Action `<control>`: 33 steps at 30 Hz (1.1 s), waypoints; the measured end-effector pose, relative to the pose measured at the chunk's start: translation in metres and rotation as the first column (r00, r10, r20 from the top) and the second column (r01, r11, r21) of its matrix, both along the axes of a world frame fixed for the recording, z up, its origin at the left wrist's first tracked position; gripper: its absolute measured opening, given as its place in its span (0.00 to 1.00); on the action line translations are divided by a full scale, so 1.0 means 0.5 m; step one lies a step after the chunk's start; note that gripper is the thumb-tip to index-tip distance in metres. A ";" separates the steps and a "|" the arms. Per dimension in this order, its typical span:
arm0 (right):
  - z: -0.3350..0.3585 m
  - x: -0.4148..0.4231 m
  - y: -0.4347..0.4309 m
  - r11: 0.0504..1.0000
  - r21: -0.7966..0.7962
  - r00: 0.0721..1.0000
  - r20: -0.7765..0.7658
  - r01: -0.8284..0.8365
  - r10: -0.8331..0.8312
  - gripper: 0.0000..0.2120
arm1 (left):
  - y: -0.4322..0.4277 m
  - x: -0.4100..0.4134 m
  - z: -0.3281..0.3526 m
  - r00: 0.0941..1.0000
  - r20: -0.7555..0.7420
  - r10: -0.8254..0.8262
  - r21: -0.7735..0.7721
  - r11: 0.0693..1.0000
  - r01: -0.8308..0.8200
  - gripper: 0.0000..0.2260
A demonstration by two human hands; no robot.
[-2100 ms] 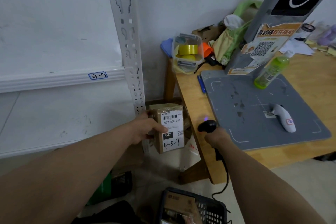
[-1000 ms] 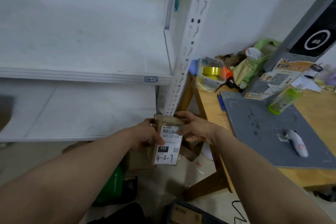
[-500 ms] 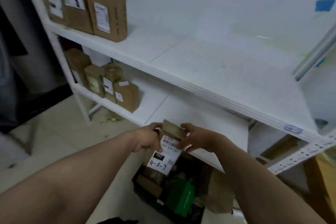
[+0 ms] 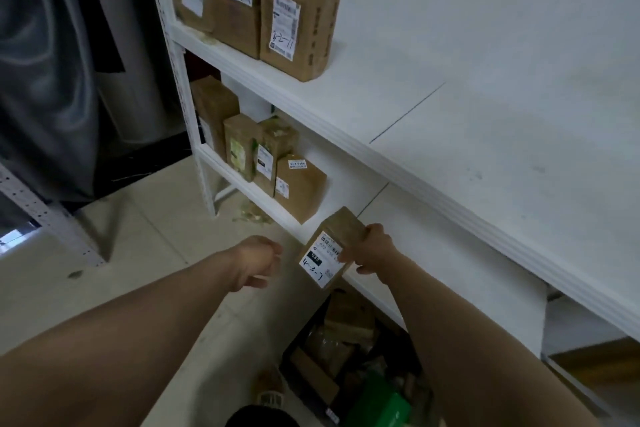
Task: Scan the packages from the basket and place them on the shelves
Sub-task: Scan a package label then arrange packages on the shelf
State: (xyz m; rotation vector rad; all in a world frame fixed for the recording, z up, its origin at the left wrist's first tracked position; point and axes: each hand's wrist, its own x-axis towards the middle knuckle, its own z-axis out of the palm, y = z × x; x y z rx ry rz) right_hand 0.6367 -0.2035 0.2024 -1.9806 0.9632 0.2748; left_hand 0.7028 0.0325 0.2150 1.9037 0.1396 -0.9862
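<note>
A small brown package point(image 4: 329, 248) with a white label marked 4-3-7 stands at the front edge of the lower white shelf point(image 4: 408, 236). My right hand point(image 4: 372, 248) grips its right side, thumb on the label. My left hand point(image 4: 258, 260) hovers just left of the package, apart from it, fingers loosely curled and holding nothing. A black basket point(image 4: 294, 357) with several brown packages and a green one sits on the floor below the shelf.
Several brown packages point(image 4: 270, 163) stand at the left end of the lower shelf. More labelled packages point(image 4: 298, 21) stand on the upper shelf point(image 4: 450, 121), whose right part is bare. A white shelf post point(image 4: 180, 80) rises at left, with another rack's post point(image 4: 45, 218) further left.
The view has swung from the desk to the shelves. My left hand has let go of the package; my right hand now holds it alone at the lower shelf's edge.
</note>
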 end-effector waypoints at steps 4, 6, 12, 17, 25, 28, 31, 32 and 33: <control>-0.038 0.086 -0.056 1.000 -0.004 0.999 -0.020 0.028 -0.028 0.40 | -0.033 0.100 -0.009 0.999 -0.031 0.025 0.005 1.000 -0.025 0.16; -0.053 0.127 -0.087 1.000 0.006 0.999 -0.037 0.028 -0.028 0.39 | -0.058 0.148 -0.010 0.999 -0.023 0.024 0.013 1.000 -0.024 0.15; -0.110 0.248 -0.155 1.000 -0.010 0.998 -0.065 0.011 -0.011 0.36 | -0.120 0.244 -0.034 0.999 0.028 -0.039 0.051 0.998 0.038 0.16; -0.177 0.320 -0.156 0.999 -0.031 0.994 -0.107 -0.017 0.014 0.47 | -0.142 0.307 -0.070 0.999 0.009 -0.044 0.098 0.994 0.043 0.16; -0.293 0.405 -0.170 0.996 -0.086 0.983 -0.179 0.014 -0.029 0.52 | -0.165 0.414 -0.138 0.995 0.006 -0.103 0.141 0.985 0.101 0.15; -0.329 0.426 -0.170 0.996 -0.072 0.975 -0.211 0.052 -0.066 0.54 | -0.158 0.447 -0.162 0.995 -0.005 -0.101 0.157 0.983 0.100 0.13; -0.359 0.433 -0.165 0.996 -0.077 0.969 -0.240 0.047 -0.064 0.49 | -0.148 0.473 -0.176 0.995 -0.017 -0.100 0.184 0.978 0.101 0.12; -0.363 0.434 -0.162 0.995 -0.077 0.967 -0.241 0.061 -0.078 0.49 | -0.145 0.480 -0.180 0.995 -0.023 -0.096 0.193 0.976 0.098 0.12; -0.368 0.434 -0.160 0.994 -0.067 0.967 -0.230 0.092 -0.105 0.49 | -0.142 0.485 -0.183 0.995 -0.030 -0.094 0.200 0.975 0.098 0.12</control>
